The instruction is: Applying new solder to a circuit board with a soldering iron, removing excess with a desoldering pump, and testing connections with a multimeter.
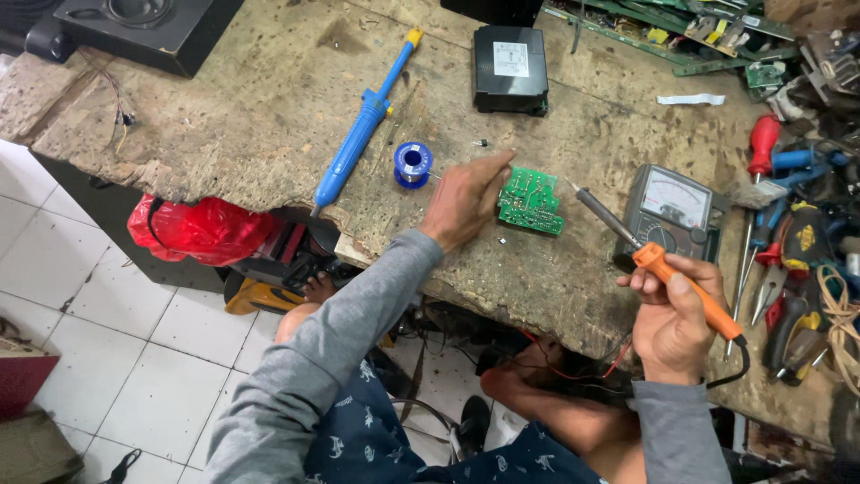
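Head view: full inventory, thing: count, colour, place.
circuit board: 1, green, bench centre, left hand on its left edge
soldering iron: 1, orange handle, held in right hand, tip towards board
solder spool: 1, blue, left of board
desoldering pump: 1, blue with yellow end, bench left
black box: 1, black with white label, top centre
analogue meter: 1, grey-black, right of board
screwdrivers and pliers: several, red, blue, yellow, far right
red bag: 1, below bench edge, left
workbench: 1, worn brown
left hand: 1, grey sleeve
right hand: 1, grey sleeve
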